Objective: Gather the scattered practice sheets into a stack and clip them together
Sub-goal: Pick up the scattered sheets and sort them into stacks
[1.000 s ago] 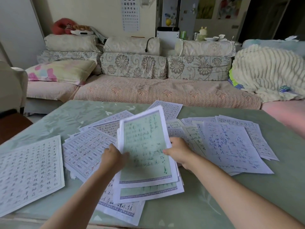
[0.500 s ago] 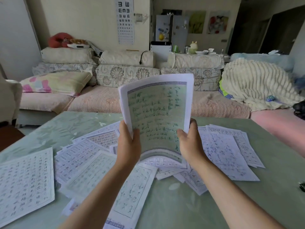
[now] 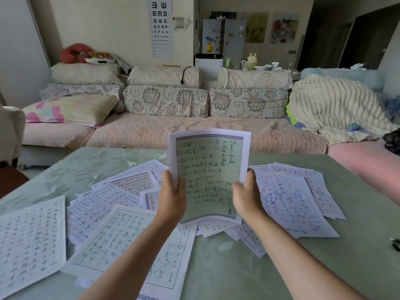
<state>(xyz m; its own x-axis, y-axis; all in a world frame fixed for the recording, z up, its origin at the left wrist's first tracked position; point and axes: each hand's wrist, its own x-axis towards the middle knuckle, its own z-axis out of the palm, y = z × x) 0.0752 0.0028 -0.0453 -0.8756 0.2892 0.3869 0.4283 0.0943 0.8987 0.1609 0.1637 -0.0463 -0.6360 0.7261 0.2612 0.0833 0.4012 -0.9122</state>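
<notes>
- two hands hold a thin set of practice sheets upright above the middle of the table [image 3: 357, 245]; the left hand [image 3: 172, 195] grips the left edge and the right hand [image 3: 246, 195] grips the right edge, thumbs on the front face.
- these held sheets [image 3: 208, 169] are white-margined with a dark patterned border around a pale green panel of columns of dark handwritten characters; the bottom edge bows towards the viewer. how many sheets are in the set cannot be told.
- many loose sheets [image 3: 290, 202] lie flat and overlapping on the green patterned table below and to both sides of the hands, some with blue writing on white, some with small printed grids.
- one big sheet [image 3: 121, 241] with green characters lies near the left forearm, partly under it.
- one separate sheet [image 3: 30, 241] lies at the near left, apart from the main spread.
- a small dark object [image 3: 395, 243] sits at the right edge of the table; what it is cannot be told.
- a floral sofa [image 3: 173, 131] stands beyond the far edge.
</notes>
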